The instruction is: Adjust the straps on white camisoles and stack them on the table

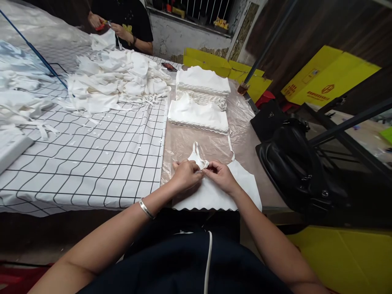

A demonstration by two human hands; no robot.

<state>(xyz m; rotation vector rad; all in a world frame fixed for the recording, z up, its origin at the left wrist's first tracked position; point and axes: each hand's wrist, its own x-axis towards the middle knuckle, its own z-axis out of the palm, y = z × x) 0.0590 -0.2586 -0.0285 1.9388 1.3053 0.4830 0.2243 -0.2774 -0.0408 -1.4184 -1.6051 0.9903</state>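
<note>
Head view. The left hand (185, 174) and the right hand (221, 176) meet over the upper edge of a white garment (214, 192) that lies flat on the worktop (183, 143), directly in front of the person. Both hands are closed in a pinch: the fingertips of each grip a small fold of the garment's top corner, where a narrow strap (196, 149) loops away from the hands. A second strap (231, 151) runs from beyond the right hand. A metal bangle (146, 208) sits on the left wrist.

To handle this fold well, judged from the pose: keep the pinch close to the corner, hold the two hands touching so the fabric stays taut between them, and leave the scalloped hem near the body flat on the worktop so the piece does not skew.

Beyond the hands, two neat stacks of folded white pieces (199, 114) rest on a clear plastic sheet (239, 118). To the left of the left hand, a white cloth with a black grid (92, 163) covers the worktop; a loose heap of white pieces (116, 81) lies on it farther off. To the right of the right hand, a black bag (294, 163) sits just off the worktop edge.

At the far end, another person in a dark shirt (128, 20) handles small items with both hands. Yellow cartons (324, 77) stand against a dark wall to the far right.
</note>
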